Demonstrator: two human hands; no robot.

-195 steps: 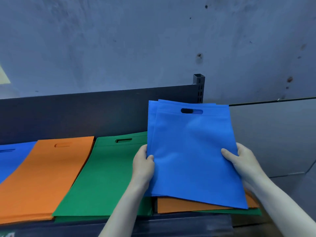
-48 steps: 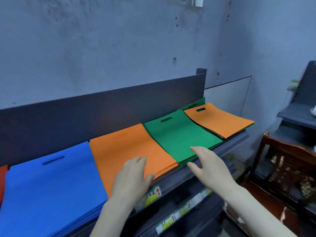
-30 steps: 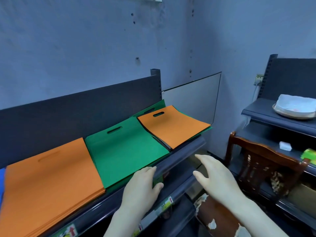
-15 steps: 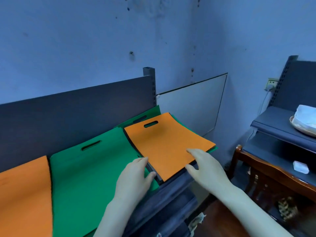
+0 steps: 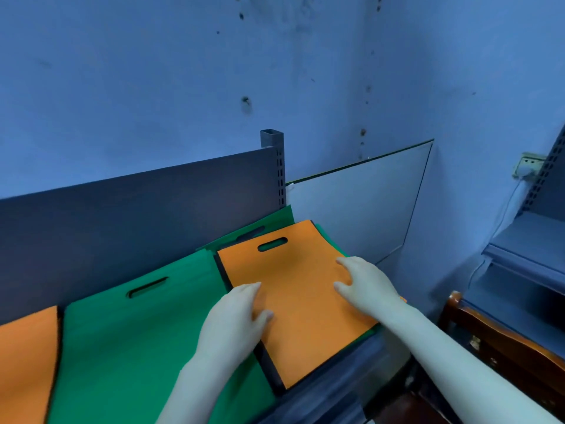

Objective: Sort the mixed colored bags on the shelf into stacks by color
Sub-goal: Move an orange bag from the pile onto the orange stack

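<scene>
An orange bag [image 5: 293,289] with a cut-out handle tops the mixed pile at the shelf's right end; green bags [image 5: 275,221] stick out from under it at the back. My left hand [image 5: 235,319] rests flat on the orange bag's left edge, fingers spread. My right hand [image 5: 367,286] lies flat on its right side, fingers apart. Neither hand grips anything. Left of the pile lies a green stack [image 5: 137,338], and at the far left an orange stack [image 5: 24,362].
The dark shelf back panel [image 5: 137,215] and an upright post [image 5: 272,142] stand behind the bags. A white board [image 5: 360,212] leans on the wall to the right. A wooden chair [image 5: 495,341] and a second grey shelf [image 5: 532,255] are at the right.
The view swung right along the shelf, away from the blue stack. Both hands moved from the shelf's front edge onto the orange bag topping the right pile.
</scene>
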